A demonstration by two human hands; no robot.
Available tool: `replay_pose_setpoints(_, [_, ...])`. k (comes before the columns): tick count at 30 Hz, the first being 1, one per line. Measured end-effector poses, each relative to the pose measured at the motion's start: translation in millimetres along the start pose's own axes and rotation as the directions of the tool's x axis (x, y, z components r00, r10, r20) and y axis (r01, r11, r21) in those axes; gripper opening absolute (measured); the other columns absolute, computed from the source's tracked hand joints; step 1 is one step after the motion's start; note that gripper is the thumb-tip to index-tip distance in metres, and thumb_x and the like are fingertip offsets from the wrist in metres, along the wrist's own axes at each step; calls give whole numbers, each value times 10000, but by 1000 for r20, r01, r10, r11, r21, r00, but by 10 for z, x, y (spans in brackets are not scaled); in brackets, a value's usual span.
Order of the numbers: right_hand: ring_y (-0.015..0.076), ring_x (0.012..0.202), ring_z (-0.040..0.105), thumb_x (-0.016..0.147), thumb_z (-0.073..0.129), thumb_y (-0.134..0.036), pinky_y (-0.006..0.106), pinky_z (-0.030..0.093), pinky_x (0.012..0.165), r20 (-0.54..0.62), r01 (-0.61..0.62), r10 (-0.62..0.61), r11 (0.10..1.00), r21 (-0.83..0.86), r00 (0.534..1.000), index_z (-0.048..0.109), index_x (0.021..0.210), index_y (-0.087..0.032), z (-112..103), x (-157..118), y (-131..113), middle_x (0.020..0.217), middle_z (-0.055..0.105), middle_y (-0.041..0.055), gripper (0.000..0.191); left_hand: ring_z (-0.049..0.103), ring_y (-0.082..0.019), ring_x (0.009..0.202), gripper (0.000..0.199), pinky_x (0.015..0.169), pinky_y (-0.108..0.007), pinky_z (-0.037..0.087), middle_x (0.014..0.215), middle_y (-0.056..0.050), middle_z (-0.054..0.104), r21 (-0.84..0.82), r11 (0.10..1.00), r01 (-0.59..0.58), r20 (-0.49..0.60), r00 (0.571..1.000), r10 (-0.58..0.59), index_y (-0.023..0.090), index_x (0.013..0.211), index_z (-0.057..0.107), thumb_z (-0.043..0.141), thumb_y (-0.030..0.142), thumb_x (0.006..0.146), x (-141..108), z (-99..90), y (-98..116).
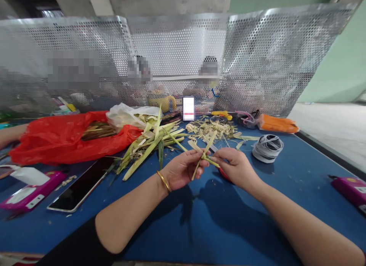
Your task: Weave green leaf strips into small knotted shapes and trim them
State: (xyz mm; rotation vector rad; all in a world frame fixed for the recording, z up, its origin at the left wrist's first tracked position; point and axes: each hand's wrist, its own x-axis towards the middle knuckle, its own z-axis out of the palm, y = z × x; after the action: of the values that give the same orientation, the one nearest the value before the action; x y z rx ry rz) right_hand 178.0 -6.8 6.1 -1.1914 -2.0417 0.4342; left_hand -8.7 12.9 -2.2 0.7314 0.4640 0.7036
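Over the middle of the blue table, my left hand (184, 166) pinches a small knot of folded green leaf strips (204, 156), whose ends stick out several ways. My right hand (233, 163) is closed, thumb against fingers, on one strip at the right side of the same piece. Behind and partly under my right hand lies a red-handled tool (225, 175), mostly hidden, with what looks like a metal blade by the fingers. To the left of my hands is a heap of long pale green leaf strips (151, 144). Curly scraps (213, 128) lie just beyond them.
A red plastic bag (71, 144), a dark phone (81, 186) and a purple power strip (37, 193) occupy the left. At right are a grey yarn ball (268, 148), an orange packet (277, 124) and another purple strip (350, 189). A perforated metal screen (177, 41) stands behind.
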Motion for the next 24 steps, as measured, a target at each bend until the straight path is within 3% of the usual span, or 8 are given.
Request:
replay_pose_setpoints(5, [140, 605, 509, 862, 487, -318, 235, 355, 569, -14, -62, 62, 998, -15, 998, 594, 607, -183, 36, -22, 24, 595, 585, 2, 308, 688, -150, 630, 124, 496, -195, 519, 816, -70, 711, 98, 994, 40, -82, 996, -33, 146, 959, 609, 587, 218, 861, -12, 25, 16])
replay_pose_setpoints(8, [131, 593, 498, 852, 502, -307, 235, 350, 578, -16, -63, 63, 998, 11, 998, 583, 599, -185, 51, -20, 43, 577, 565, -7, 293, 655, -107, 563, 109, 473, -167, 496, 784, -46, 699, 43, 998, 43, -106, 994, -38, 147, 946, 614, 602, 199, 850, -26, 52, 6])
replay_pose_setpoints(13, [114, 548, 461, 829, 543, -432, 230, 354, 547, 115, -197, 168, 926, 322, 979, 611, 629, -174, 123, 8, 123, 551, 531, -23, 334, 557, -61, 440, 79, 406, -148, 444, 689, -30, 656, 11, 999, 46, -6, 999, -46, 121, 860, 640, 642, 189, 818, -21, 59, -36])
replay_pose_setpoints(17, [122, 603, 501, 813, 560, -458, 240, 402, 606, 194, -269, 200, 848, 456, 960, 645, 658, -156, 197, -6, 172, 597, 569, -12, 349, 571, -60, 466, 111, 427, -144, 452, 712, -30, 662, 10, 999, 30, -16, 999, -30, 128, 919, 652, 635, 179, 822, -3, 27, -47])
replay_pose_setpoints(21, [125, 584, 522, 811, 565, -394, 243, 420, 601, 195, -273, 213, 888, 370, 957, 682, 675, -170, 220, -18, 194, 586, 592, -19, 288, 566, -66, 451, 180, 426, -156, 443, 723, -61, 679, 170, 984, 47, -31, 999, -43, 101, 955, 662, 648, 205, 808, 3, 17, -38])
replay_pose_setpoints(24, [159, 657, 597, 803, 564, -369, 266, 458, 653, 170, -292, 248, 900, 323, 954, 716, 718, -187, 178, 15, 214, 658, 666, -1, 252, 588, -86, 458, 220, 423, -169, 432, 733, -73, 696, 345, 938, 43, -124, 992, 0, 110, 953, 657, 669, 251, 784, 0, 44, -20])
